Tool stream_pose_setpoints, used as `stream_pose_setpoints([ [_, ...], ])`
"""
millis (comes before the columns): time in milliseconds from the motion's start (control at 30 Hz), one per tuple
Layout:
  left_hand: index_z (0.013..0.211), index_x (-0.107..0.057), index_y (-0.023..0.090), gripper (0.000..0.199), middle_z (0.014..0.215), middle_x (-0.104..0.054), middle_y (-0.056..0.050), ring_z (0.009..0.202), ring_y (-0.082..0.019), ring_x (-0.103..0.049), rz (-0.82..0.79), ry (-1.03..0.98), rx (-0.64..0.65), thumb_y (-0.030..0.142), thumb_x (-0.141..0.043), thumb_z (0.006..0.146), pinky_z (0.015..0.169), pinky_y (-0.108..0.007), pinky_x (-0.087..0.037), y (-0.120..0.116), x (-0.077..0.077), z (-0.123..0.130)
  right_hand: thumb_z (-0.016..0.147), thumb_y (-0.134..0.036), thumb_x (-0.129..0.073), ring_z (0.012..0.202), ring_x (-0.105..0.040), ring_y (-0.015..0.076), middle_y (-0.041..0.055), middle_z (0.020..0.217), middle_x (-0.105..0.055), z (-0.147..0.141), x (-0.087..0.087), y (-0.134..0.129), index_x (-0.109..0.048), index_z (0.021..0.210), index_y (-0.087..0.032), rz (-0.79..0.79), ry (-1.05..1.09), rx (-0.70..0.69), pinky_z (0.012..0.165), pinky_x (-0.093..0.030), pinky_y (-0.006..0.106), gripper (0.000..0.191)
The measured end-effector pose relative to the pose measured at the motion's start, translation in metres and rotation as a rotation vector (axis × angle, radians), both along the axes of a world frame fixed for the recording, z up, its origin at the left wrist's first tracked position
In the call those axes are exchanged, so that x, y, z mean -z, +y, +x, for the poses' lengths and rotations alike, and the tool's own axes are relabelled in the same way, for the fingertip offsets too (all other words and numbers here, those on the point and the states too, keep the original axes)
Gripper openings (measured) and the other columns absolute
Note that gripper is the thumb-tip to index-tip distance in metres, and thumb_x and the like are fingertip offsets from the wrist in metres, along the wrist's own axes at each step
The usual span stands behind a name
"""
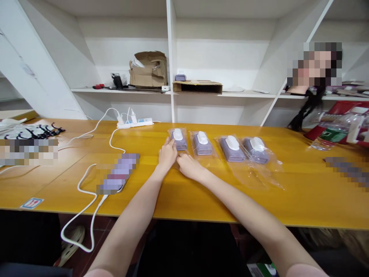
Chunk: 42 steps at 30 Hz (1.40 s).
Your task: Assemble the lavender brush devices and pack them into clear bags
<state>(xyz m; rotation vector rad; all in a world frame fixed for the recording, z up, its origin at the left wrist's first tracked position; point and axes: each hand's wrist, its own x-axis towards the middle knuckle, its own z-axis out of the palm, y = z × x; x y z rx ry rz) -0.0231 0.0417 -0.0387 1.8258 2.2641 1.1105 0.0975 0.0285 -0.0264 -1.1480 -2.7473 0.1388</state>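
Observation:
Several purple-grey boxes in clear plastic bags, each with a white oval piece on top, stand in a row on the wooden table point(201, 200). My left hand point(167, 154) is at the leftmost bagged box point(180, 144), with fingertips against its left side. Just below that box, my right hand point(186, 164) has its fingers curled at the lower end of the bag; what they pinch is too small to make out. Right of my hands are the second box point(204, 148), the third point(234, 153) and the rightmost one point(258, 154).
A phone point(119, 173) with a white cable lies left of my arms. Behind it is a power strip point(135, 122). Black hooked items point(40, 132) lie far left. A bottle point(328, 134) stands at right. Shelves hold a torn carton point(148, 71) and a flat cardboard box point(197, 87).

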Motion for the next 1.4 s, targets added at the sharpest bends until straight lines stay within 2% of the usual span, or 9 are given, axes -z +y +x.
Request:
stream_pose_setpoints([
  [133,0.124,-0.058,0.015,0.044,0.142,-0.043,-0.011,0.127,-0.026,-0.046,0.107,-0.044,0.039,0.022,-0.033,0.089,0.105,-0.039,-0.035,-0.003,-0.003,0.004,0.084,-0.004,-0.036,0.109,-0.057,0.0279,0.0261,0.114,-0.057,-0.017,0.002,0.008,-0.052,0.120,-0.001,-0.015,0.042,0.246,0.086,-0.046,0.036,0.040],
  [233,0.113,-0.066,0.013,0.042,0.137,-0.050,-0.010,0.124,-0.027,-0.048,0.144,-0.073,0.088,0.016,-0.036,0.084,0.106,-0.039,-0.034,-0.003,-0.001,0.005,0.090,-0.008,-0.025,0.121,-0.048,0.0300,0.0316,0.138,-0.035,-0.026,0.003,0.005,-0.028,0.139,0.001,0.002,0.082,0.397,0.089,-0.044,0.038,0.050],
  [400,0.098,-0.073,0.019,0.031,0.124,-0.061,-0.007,0.121,-0.025,-0.052,0.347,-0.301,0.198,0.023,-0.047,0.081,0.106,-0.037,-0.034,-0.002,0.002,0.003,0.091,-0.009,-0.023,0.114,-0.054,0.0278,0.0256,0.151,-0.015,-0.037,0.006,0.008,-0.020,0.145,-0.007,0.012,0.115,0.403,0.082,-0.049,0.035,0.054],
  [533,0.093,-0.071,0.024,0.026,0.127,-0.060,-0.002,0.129,-0.021,-0.042,0.383,-0.837,0.080,0.033,-0.048,0.084,0.108,-0.032,-0.030,0.003,0.001,0.000,0.091,-0.009,-0.023,0.109,-0.056,0.0298,0.0295,0.146,-0.025,-0.048,0.013,0.022,-0.027,0.142,-0.003,0.108,0.083,0.500,0.083,-0.047,0.040,0.052],
  [633,0.109,-0.063,0.023,0.036,0.133,-0.054,-0.006,0.122,-0.024,-0.049,0.222,-1.111,-0.064,0.040,-0.038,0.089,0.100,-0.037,-0.039,0.009,0.000,-0.006,0.091,-0.016,-0.031,0.114,-0.051,0.0336,0.0298,0.141,-0.033,-0.053,0.017,0.027,-0.036,0.138,-0.006,0.168,0.062,0.540,0.086,-0.043,0.048,0.048],
  [767,0.126,-0.049,0.016,0.051,0.129,-0.054,-0.019,0.101,-0.029,-0.063,-0.043,-1.333,-0.103,0.046,-0.031,0.089,0.076,-0.042,-0.051,0.015,-0.001,-0.017,0.091,-0.026,-0.040,0.116,-0.046,0.0352,0.0269,0.132,-0.043,-0.052,0.019,0.024,-0.050,0.123,-0.010,0.204,0.129,0.547,0.089,-0.038,0.050,0.037],
  [900,0.129,-0.045,0.012,0.056,0.114,-0.062,-0.019,0.094,-0.024,-0.065,-0.156,-1.427,-0.093,0.048,-0.039,0.086,0.073,-0.032,-0.050,0.016,-0.002,-0.022,0.087,-0.032,-0.049,0.115,-0.046,0.0327,0.0263,0.136,-0.038,-0.051,0.019,0.023,-0.048,0.119,-0.012,0.164,0.224,0.588,0.086,-0.041,0.043,0.037],
  [1133,0.112,-0.058,0.016,0.040,0.092,-0.068,-0.010,0.088,-0.019,-0.065,-0.097,-1.467,-0.076,0.044,-0.051,0.084,0.077,-0.026,-0.048,0.014,-0.001,-0.007,0.082,-0.036,-0.055,0.114,-0.047,0.0359,0.0307,0.126,-0.045,-0.047,0.020,0.029,-0.029,0.135,0.002,0.096,0.330,0.652,0.088,-0.041,0.045,0.070],
  [1400,0.109,-0.059,0.014,0.031,0.082,-0.071,-0.007,0.078,-0.019,-0.068,-0.001,-1.670,0.108,0.029,-0.042,0.089,0.071,-0.028,-0.053,0.015,0.001,-0.001,0.083,-0.030,-0.048,0.118,-0.043,0.0337,0.0251,0.125,-0.047,-0.038,0.016,0.010,-0.036,0.130,0.000,-0.007,0.499,0.493,0.093,-0.038,0.044,0.057],
])
